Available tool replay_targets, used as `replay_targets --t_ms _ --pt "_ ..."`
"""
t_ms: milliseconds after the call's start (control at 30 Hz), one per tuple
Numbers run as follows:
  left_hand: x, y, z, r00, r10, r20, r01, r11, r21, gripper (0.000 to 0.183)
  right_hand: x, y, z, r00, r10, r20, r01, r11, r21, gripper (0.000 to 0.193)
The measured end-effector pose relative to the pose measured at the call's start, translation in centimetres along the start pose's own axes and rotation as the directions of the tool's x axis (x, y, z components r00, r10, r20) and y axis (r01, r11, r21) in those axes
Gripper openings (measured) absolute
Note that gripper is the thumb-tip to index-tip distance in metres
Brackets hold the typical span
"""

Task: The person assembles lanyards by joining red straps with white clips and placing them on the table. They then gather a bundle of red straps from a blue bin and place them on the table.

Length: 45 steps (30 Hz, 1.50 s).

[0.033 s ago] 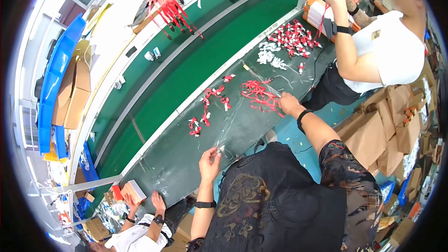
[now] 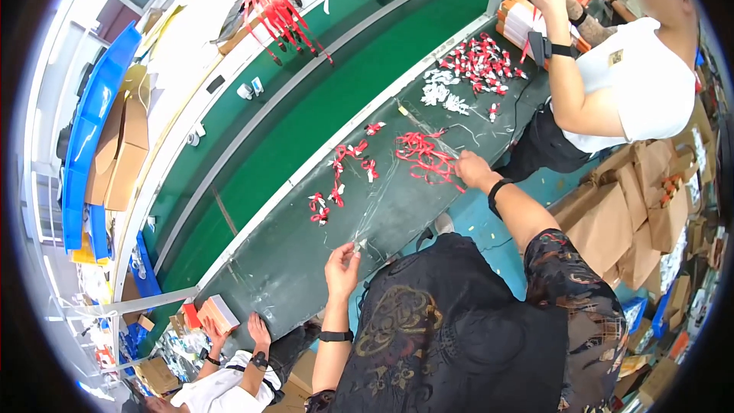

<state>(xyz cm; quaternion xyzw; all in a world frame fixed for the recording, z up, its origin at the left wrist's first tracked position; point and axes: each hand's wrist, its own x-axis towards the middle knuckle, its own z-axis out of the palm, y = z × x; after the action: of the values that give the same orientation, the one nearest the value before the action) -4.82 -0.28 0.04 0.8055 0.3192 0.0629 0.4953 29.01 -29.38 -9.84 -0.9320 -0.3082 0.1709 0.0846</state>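
My left hand (image 2: 342, 269) is at the near edge of the dark worktable (image 2: 294, 279). Its thumb and fingertips pinch a small whitish piece (image 2: 362, 245), too small to name. Farther right, my right hand (image 2: 475, 171) has its fingers closed at the edge of a loose tangle of red flat cables (image 2: 427, 157), gripping a strand. How many strands lie in the fingers is hidden. Left of the tangle, several red cables bundled with white ties (image 2: 338, 176) form a rough row on the tabletop.
A co-worker (image 2: 634, 76) stands at the right by heaped red bundles (image 2: 482, 61), white cable bundles (image 2: 442, 93) and orange-white boxes (image 2: 524, 23). Another person's hands (image 2: 258, 329) rest at lower left near a box (image 2: 219, 313). Beyond the table runs a green conveyor (image 2: 321, 115); red cables (image 2: 275, 8) hang above.
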Motion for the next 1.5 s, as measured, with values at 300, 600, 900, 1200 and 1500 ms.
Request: replay_targets --t_ms 300,600,900,1200,1500 --pt "4.8 7.1 -1.7 0.963 0.249 -0.106 -0.258 0.963 -0.075 0.029 3.7 -11.4 -18.4 0.899 -0.433 -0.073 0.260 0.390 0.883 0.009" --pt "11.9 28.7 -2.1 0.819 0.573 0.007 -0.549 0.789 -0.277 0.054 1.2 -21.7 -34.5 0.734 -0.645 -0.211 0.609 0.488 0.625 0.009" --pt "10.6 32.8 -5.6 0.866 0.501 -0.005 -0.408 0.699 -0.587 0.024 -0.9 -21.9 -40.4 0.729 -0.653 -0.203 0.657 0.585 0.476 0.025" --pt "8.6 32.0 -9.4 0.832 0.521 -0.190 -0.505 0.570 -0.648 0.026 10.3 -11.7 -19.0 0.803 -0.590 0.085 0.529 0.771 0.356 0.028" --pt "8.8 29.3 -8.0 0.906 0.399 0.143 -0.281 0.818 -0.502 0.030 6.6 -14.7 -18.7 0.632 -0.740 -0.232 0.683 0.389 0.618 0.066"
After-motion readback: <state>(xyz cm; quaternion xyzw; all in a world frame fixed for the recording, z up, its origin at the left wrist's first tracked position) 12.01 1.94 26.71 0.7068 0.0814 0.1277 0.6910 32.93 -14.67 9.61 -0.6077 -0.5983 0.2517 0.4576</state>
